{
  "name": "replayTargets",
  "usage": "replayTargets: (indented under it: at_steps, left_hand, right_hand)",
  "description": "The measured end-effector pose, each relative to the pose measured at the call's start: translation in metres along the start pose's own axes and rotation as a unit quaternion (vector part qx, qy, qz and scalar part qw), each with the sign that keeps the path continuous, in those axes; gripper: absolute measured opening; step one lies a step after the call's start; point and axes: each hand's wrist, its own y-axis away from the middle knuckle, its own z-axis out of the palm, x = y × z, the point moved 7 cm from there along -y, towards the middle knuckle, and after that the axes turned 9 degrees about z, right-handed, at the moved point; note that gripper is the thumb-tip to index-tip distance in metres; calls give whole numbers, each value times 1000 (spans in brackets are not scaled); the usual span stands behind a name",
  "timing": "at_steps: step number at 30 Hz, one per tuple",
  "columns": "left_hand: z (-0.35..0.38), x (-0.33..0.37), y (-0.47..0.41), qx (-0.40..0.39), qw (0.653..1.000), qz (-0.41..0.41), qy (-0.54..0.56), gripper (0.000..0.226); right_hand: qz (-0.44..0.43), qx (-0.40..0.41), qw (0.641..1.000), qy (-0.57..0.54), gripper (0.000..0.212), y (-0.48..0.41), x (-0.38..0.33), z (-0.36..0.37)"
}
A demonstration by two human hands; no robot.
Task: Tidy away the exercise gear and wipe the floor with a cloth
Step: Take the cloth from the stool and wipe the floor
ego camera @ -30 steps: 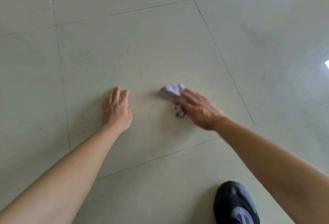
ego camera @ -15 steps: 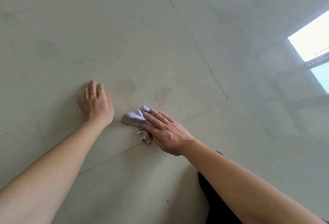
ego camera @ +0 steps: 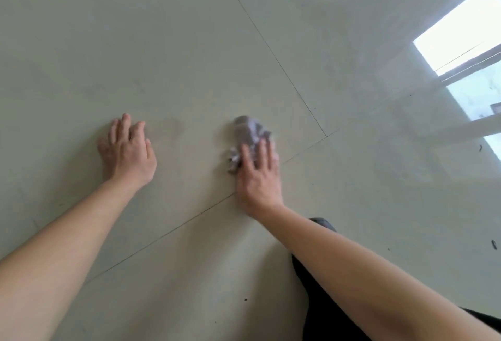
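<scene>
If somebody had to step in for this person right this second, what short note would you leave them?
Left hand: flat on the tiled floor, open, propping the body, holding nothing.
Right hand: fingers spread, pressing the crumpled pale cloth against the floor; the cloth sticks out past the fingertips.
Done: no exercise gear in view, so that part cannot be judged; wiping is under way.
Left: faint smudges between the hands near and small dark specks close to the body appear unwiped. Wiping those looks like the sensible next step.
</scene>
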Motion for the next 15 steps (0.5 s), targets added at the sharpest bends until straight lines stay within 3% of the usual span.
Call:
replayTargets:
  at_steps: [4, 6, 9, 12, 15]
  left_hand:
    - [-4, -7, -2, -17, 1000, -15, -7, 49]
    - [-1, -11, 1, -40, 999, 0, -15, 52]
    - [2, -16, 3, -64, 998, 23, -15, 54]
    - [2, -22, 2, -69, 997, 39, -15, 52]
    - [-7, -22, -3, -26, 999, 43, -13, 47]
  right_hand:
    - [-287, -70, 952, 81, 55, -12, -38, 5]
    - [-314, -58, 940, 116, 55, -48, -17, -12]
    - [-124, -11, 989, 79, 56, -117, 37, -56]
    - [94, -4, 995, 19, 58, -157, 63, -76]
    - [138, 10, 990, -4, 58, -169, 16, -61]
